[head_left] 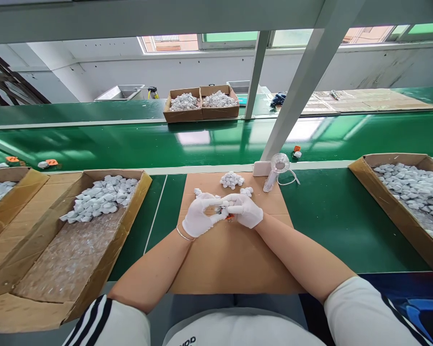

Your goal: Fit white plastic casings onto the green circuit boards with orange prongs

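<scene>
My left hand (201, 215) and my right hand (246, 210), both in white gloves, meet over a brown cardboard sheet (231, 259). Their fingertips are pinched together around a small white piece (223, 207), mostly hidden by the gloves. Just beneath the fingertips shows a bit of orange (230, 217); I cannot tell whether it belongs to the held piece. Beyond the hands sits a small pile of white pieces (232, 179). More white pieces (246, 191) lie behind my right hand, and a few (198, 192) behind my left.
Cardboard boxes of white pieces stand at left (104, 197) and right (414, 192). A clear handheld fan (279, 164) with a cord stands at the sheet's far right corner. Past it runs a green conveyor belt (137, 144) carrying small orange-and-white items (297, 152). A slanted post (299, 91) rises nearby.
</scene>
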